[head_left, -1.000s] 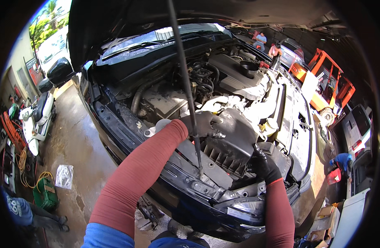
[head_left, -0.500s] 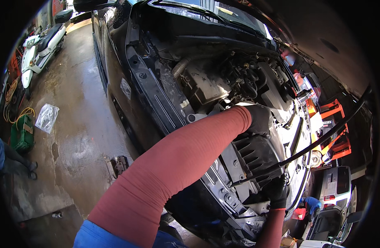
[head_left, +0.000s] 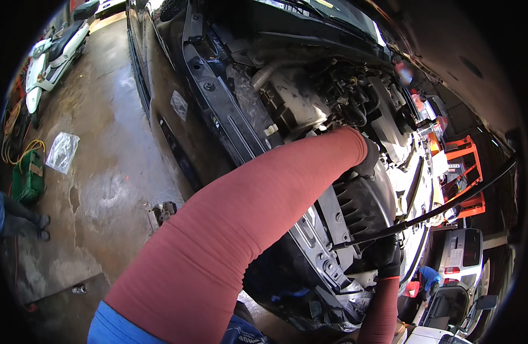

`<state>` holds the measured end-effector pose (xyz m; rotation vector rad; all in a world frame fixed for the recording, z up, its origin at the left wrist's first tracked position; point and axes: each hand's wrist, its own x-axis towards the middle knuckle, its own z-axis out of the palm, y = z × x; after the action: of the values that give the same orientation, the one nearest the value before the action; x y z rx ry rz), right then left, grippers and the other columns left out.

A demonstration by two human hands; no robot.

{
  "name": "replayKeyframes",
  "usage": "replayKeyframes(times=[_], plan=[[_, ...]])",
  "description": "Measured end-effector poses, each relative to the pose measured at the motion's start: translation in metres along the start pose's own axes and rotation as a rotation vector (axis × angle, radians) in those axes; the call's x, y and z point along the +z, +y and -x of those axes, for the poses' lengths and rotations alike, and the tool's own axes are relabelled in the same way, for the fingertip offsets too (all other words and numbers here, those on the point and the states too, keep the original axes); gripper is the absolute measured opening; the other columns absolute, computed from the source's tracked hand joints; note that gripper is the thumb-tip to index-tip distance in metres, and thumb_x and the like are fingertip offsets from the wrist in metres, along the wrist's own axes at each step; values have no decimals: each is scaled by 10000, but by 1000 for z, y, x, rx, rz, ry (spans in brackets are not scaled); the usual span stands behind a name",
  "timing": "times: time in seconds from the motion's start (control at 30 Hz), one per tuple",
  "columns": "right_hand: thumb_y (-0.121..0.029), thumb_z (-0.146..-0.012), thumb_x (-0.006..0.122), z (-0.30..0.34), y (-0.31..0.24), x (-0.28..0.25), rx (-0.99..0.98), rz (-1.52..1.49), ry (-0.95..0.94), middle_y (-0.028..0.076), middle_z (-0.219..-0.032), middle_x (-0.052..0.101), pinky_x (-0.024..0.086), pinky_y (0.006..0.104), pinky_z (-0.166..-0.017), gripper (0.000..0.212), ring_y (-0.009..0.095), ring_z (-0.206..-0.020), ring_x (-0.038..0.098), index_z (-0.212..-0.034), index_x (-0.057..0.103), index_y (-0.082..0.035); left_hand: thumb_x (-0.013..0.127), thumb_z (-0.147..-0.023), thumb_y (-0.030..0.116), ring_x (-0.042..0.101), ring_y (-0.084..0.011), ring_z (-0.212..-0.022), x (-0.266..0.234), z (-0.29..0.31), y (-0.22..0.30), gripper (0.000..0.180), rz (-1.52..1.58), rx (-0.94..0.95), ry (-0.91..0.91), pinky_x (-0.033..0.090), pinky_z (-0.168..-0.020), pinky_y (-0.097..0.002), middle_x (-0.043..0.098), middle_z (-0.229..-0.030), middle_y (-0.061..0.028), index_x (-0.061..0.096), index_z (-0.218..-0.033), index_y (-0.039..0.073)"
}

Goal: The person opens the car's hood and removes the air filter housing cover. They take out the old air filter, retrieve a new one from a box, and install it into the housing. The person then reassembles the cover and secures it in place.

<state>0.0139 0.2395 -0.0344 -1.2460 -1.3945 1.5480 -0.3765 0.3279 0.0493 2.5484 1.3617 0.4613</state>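
My left hand, in a black glove, reaches across the open engine bay. It lies at the far end of a black ribbed plastic part, its fingers turned away and hidden. My right hand, also black-gloved, is at the near end of the same part, below the black hood prop rod. Dark shadow swallows its fingers. Left of my left hand sits a dusty black air filter box with a ribbed hose. Beyond my left hand lies a grey engine cover.
The raised hood hangs over the right side. A fender edge runs along the left. On the floor are a clear plastic bag, a green crate and a white scooter. Another person bends by a car at lower right.
The view has shifted slightly, so the engine bay sits a little farther right and higher. Both hands stay beside the ribbed plastic part, with little movement relative to it.
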Motion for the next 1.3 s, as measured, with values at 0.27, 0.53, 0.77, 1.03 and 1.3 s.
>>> replayKeyframes(times=[0.27,0.53,0.77,1.03,1.3], plan=[[-577,-1048,519,-6,4,-14,11,-79,-59,18,-992,662,506,400,-809,470,209,-918,618,-1155,643,-137,760,-825,523,717,-370,-1081,-6,-3,7,590,4,7,27,540,-992,-443,749,-1179,-195,776,-1149,31],[-446,-1096,475,-7,24,-9,-56,184,-11,37,-941,670,545,400,-766,376,206,-864,643,-1080,650,-112,758,-847,480,726,-333,-1107,-10,1,0,560,-21,-16,-140,568,-970,-461,741,-1227,-166,753,-1227,69],[-418,-1082,519,-6,10,11,53,31,7,61,-1032,713,561,385,-793,354,217,-960,688,-1158,669,-106,772,-856,473,720,-389,-1075,-11,19,11,563,68,-50,-87,554,-968,-472,749,-1132,-223,743,-1145,-9],[-610,-936,707,-2,-14,51,170,-97,327,26,-663,519,506,357,-584,523,173,-591,552,-820,599,-112,764,-853,275,722,-339,-1073,-14,21,13,373,90,-41,-110,551,-955,-449,754,-1110,-193,731,-1148,48],[-538,-986,652,9,-32,54,-99,405,-18,105,-996,722,595,408,-823,602,216,-903,720,-1348,567,-64,732,-868,279,710,-326,-1096,-3,22,8,372,158,-127,-193,534,-961,-437,748,-1145,-153,690,-1177,77]])
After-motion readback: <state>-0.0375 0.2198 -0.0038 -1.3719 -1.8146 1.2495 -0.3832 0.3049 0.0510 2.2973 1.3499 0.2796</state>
